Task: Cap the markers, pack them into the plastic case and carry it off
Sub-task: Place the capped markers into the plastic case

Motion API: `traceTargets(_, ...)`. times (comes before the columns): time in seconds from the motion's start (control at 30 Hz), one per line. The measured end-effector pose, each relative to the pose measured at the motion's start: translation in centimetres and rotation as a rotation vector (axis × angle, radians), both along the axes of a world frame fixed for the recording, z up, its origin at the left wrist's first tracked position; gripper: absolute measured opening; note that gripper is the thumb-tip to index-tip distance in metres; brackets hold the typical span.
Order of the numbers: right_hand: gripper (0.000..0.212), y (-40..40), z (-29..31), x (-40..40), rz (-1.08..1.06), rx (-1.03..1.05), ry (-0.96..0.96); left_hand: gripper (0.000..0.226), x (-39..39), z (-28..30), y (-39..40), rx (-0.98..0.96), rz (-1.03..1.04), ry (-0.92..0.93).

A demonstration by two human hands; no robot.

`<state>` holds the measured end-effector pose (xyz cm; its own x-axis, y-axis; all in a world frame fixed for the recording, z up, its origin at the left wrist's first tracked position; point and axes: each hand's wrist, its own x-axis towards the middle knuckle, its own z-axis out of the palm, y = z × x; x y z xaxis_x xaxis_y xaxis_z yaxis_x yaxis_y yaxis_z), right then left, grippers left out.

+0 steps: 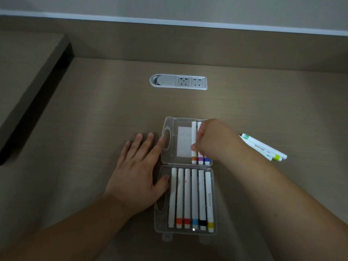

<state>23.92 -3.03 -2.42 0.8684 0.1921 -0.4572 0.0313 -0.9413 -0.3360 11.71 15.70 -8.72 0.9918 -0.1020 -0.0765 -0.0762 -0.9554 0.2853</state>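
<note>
Both hands are working: left hand lying flat, bracing the light, rigid clear plastic case open on the tabletop; right hand seemingly pinching slim, slippery markers mid-barrel in its far half.

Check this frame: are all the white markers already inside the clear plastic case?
No: some white markers with green bands lie on the brown desk to the right of the open clear plastic case.

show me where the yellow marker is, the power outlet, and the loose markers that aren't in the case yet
yellow marker [209, 200], head view, middle of its white barrel
power outlet [183, 81], head view, left socket face
loose markers [263, 147], head view, barrel of one lying on the desk
</note>
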Motion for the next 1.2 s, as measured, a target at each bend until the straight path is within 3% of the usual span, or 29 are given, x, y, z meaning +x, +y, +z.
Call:
traceTargets(0.2,0.029,-0.3,0.0,-0.7,-0.028,0.062,-0.061,0.090,0.0,0.0,0.1,0.017,0.009,0.001)
traceTargets(0.27,0.012,-2.4,0.2,-1.2,-0.169,0.210,-0.106,0.090,0.0,0.0,0.0,0.024,0.008,0.005)
traceTargets(0.33,0.019,-5.5,0.3,-1.0,-0.311,0.271,-0.193,0.090,0.0,0.1,0.0,0.012,0.011,0.007)
traceTargets(0.5,0.008,-12.8,0.7,0.2,-0.451,0.077,-0.259,0.090,0.1,0.2,0.0,-0.014,0.013,0.016)
traceTargets(0.67,0.002,-14.8,-1.2,0.2,-0.429,0.019,-0.195,0.090,0.1,0.1,0.0,0.010,0.013,0.024)
traceTargets(0.9,0.005,-14.6,-1.9,0.9,-0.425,0.011,-0.230,0.090,0.2,0.1,0.0,-0.006,0.016,0.025)
traceTargets(1.1,0.006,-13.7,-2.1,1.8,-0.348,-0.125,-0.275,0.090,0.1,0.1,0.0,-0.004,0.016,0.016)
traceTargets(1.2,0.006,-12.5,-1.4,1.7,-0.349,-0.046,-0.329,0.089,0.0,0.0,-0.1,-0.008,0.012,0.012)
